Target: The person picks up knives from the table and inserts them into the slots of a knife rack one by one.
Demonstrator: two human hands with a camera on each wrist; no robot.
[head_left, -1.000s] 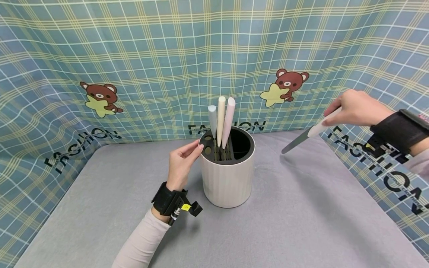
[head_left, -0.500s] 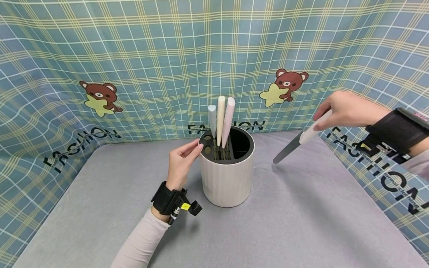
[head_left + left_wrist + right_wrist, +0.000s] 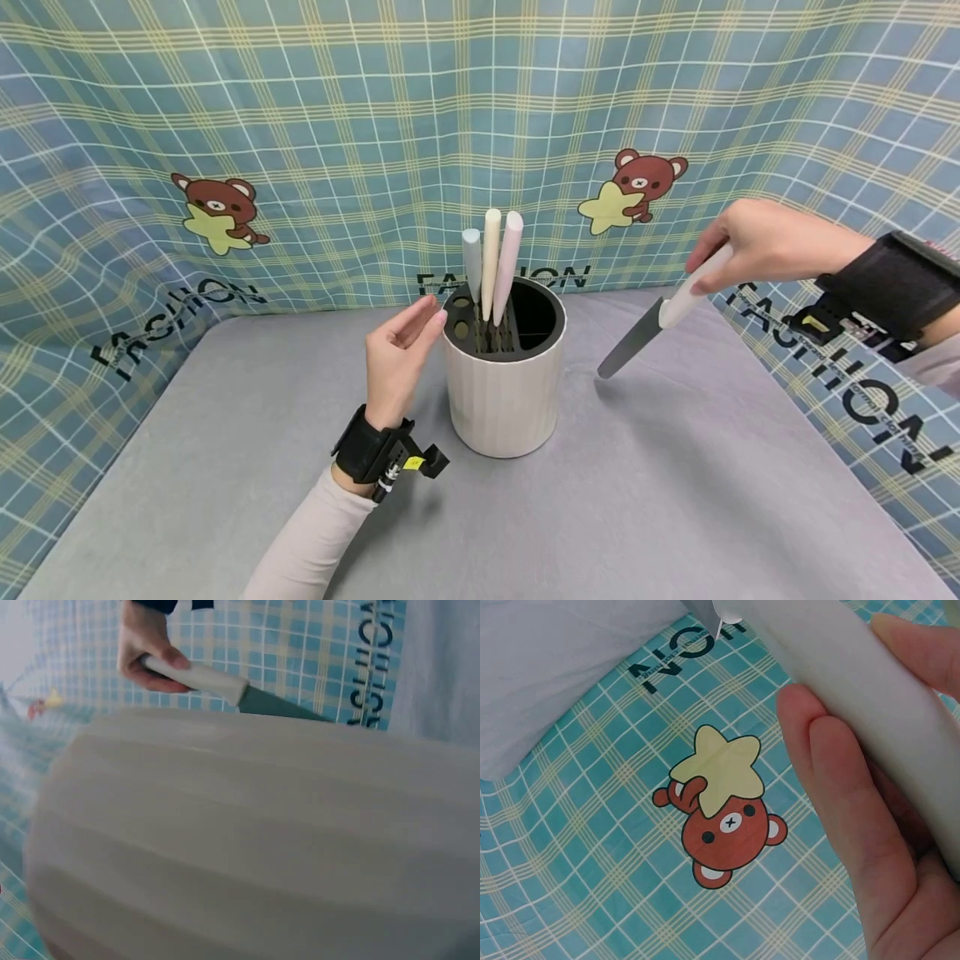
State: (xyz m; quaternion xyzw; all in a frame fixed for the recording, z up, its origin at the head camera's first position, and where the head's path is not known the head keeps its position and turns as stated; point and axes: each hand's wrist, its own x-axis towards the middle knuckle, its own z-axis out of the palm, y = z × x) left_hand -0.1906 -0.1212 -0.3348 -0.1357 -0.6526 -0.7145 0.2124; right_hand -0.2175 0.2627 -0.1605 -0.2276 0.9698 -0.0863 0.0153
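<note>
A round white ribbed knife block (image 3: 504,408) with a black slotted top stands upright mid-table. Three handles rise from its slots: a blue handle (image 3: 472,262), a cream handle (image 3: 491,267) and a pink handle (image 3: 508,267). At the block's left rim is my left hand (image 3: 397,358), thumb and fingers slightly parted with nothing between them; whether the thumb touches the rim I cannot tell. To the right, my right hand (image 3: 780,246) grips a knife (image 3: 686,300) by its white handle, the grey blade (image 3: 633,337) slanting down leftward above the table. The block's wall (image 3: 225,825) fills most of the left wrist view.
The grey cloth-covered table (image 3: 225,467) spreads around the block. A plaid curtain (image 3: 360,125) with printed bears and lettering walls off the back and both sides. On the block's top, the right half is a wide dark opening (image 3: 538,317).
My right hand has carried the knife to the left, closer to the block, its tip dropping lower. My left hand has eased slightly left from the rim, its fingers parting. The view shifted slightly.
</note>
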